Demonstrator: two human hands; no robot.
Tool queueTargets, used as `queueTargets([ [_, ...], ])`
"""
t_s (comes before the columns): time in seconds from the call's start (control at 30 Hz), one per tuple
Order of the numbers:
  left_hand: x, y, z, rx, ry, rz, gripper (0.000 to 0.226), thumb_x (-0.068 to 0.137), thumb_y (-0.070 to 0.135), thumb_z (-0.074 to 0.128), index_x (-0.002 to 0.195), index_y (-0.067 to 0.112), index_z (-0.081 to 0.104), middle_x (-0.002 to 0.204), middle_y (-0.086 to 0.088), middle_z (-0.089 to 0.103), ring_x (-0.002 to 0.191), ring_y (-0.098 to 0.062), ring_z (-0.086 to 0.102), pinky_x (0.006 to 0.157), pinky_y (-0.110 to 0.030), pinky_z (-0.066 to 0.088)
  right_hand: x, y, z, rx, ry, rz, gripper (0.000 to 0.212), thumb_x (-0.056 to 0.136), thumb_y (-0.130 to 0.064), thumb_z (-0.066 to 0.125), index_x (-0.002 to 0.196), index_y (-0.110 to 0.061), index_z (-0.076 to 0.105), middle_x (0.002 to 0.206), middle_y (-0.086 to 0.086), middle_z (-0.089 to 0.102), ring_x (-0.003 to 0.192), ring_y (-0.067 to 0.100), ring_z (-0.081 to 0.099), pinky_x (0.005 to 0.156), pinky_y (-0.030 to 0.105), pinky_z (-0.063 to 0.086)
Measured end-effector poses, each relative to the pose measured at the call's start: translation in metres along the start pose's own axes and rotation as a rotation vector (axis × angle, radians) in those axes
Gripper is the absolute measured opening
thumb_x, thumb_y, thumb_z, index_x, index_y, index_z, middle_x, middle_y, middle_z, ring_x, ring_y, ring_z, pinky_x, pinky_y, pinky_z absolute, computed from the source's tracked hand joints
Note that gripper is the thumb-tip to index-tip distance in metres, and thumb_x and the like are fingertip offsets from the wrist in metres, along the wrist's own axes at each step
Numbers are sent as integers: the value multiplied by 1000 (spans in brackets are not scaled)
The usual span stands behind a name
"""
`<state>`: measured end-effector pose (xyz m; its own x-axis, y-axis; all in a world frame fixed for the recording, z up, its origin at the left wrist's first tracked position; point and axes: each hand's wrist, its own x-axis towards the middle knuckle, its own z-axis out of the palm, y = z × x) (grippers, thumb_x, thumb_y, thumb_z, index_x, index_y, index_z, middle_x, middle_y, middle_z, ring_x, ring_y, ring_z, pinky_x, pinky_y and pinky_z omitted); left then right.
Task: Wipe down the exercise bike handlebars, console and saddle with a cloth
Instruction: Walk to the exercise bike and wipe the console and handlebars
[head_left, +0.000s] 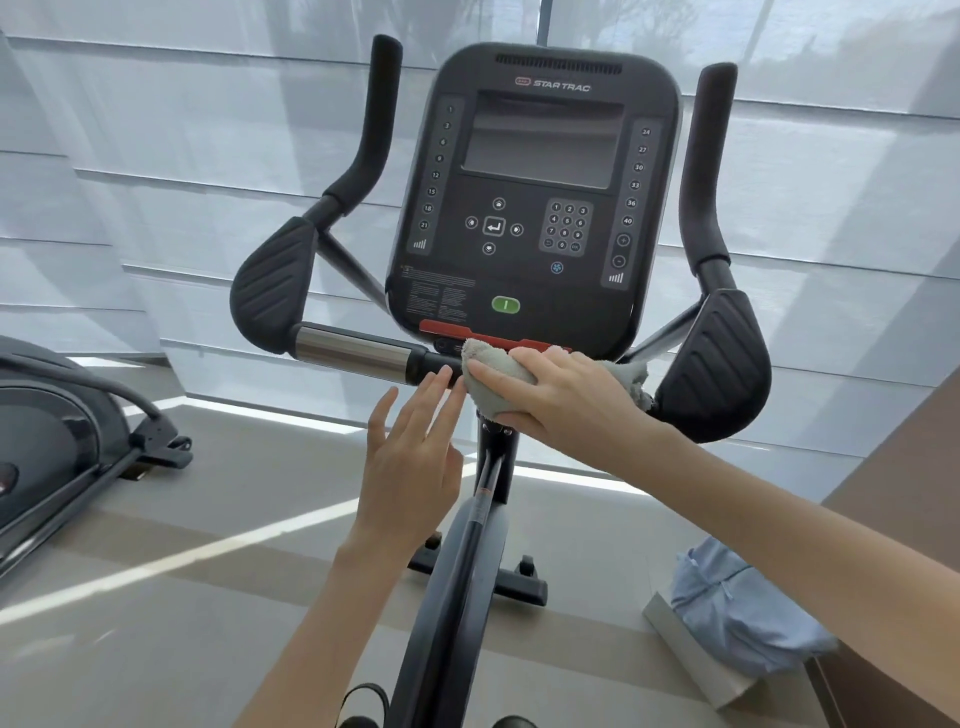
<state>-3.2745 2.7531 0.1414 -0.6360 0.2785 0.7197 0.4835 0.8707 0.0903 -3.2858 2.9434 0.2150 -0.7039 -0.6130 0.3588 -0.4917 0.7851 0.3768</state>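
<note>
The exercise bike's black console (535, 197) stands upright in the middle of the head view, between two upright black handlebar grips. The horizontal handlebar (353, 353) runs below it, with a chrome section on the left. My right hand (561, 400) presses a grey cloth (493, 371) around the bar just under the console's red strip. My left hand (415, 452) is open, fingers apart, its fingertips touching the bar just left of the cloth. The saddle is out of view.
Another exercise machine (57, 447) stands at the left. A light blue bundle of fabric (737, 608) lies on a low ledge at the lower right, beside a brown wall. Window blinds hang behind the bike. The bike's frame post (467, 561) runs down between my arms.
</note>
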Motion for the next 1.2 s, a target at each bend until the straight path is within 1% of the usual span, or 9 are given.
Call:
queueTargets([
  [0.1,0,2,-2,-36,6,-26,60,77,5,67,135,8,51,141,-11,49,130,-21,47,113,-47,21,9,-6,1,45,-3,115,54,96,-53,29,143,-26,35,98,7,62,82,25,60,65,36,48],
  [0.17,0,3,-4,-42,-6,-34,60,78,4,65,136,9,50,142,-9,48,131,-19,45,112,-48,22,8,-8,1,47,32,221,61,93,-57,18,134,-22,46,88,5,64,77,25,61,58,32,41],
  [0.3,1,6,-9,-62,-28,-54,60,77,1,64,135,9,51,141,-9,49,131,-20,46,111,-51,24,-22,-12,7,-189,345,470,44,97,-44,37,99,-14,68,65,1,62,59,23,58,57,32,43],
  [0.43,3,7,-14,-78,-38,-60,57,78,1,63,133,8,52,138,-10,52,129,-21,48,112,-50,21,-37,-28,29,-213,495,633,40,99,-37,40,114,-10,65,92,6,68,86,25,64,88,40,49],
  [0.53,5,4,-17,-64,-53,-39,55,79,1,63,132,8,54,137,-10,54,127,-21,50,112,-49,20,-31,-49,47,-197,524,735,42,99,-38,36,124,-14,60,119,11,63,114,31,57,105,51,36],
  [0.67,7,-7,-19,-54,-66,24,55,77,1,66,131,5,54,135,-9,55,125,-21,52,113,-48,20,-4,-68,68,-231,574,771,41,99,-39,37,128,-18,57,129,11,58,124,32,51,110,52,21],
  [0.87,3,-20,-15,-61,-61,89,59,75,-4,65,132,3,52,138,-9,52,127,-21,50,113,-49,22,41,-86,88,-261,673,732,35,94,-33,52,126,-23,57,128,5,60,123,27,52,109,49,25],
  [1.0,1,-26,-7,-60,-41,133,61,76,-2,65,135,2,48,141,-11,49,129,-22,48,113,-47,20,23,-68,97,-348,720,608,35,96,-31,50,130,-23,51,131,5,58,128,26,43,111,47,22],
  [1.2,-2,-25,0,-102,-9,121,62,78,2,65,137,2,46,143,-11,46,130,-22,46,114,-44,16,-39,-26,99,-543,753,595,40,95,-30,55,132,-23,45,130,8,59,127,28,45,110,49,23],
])
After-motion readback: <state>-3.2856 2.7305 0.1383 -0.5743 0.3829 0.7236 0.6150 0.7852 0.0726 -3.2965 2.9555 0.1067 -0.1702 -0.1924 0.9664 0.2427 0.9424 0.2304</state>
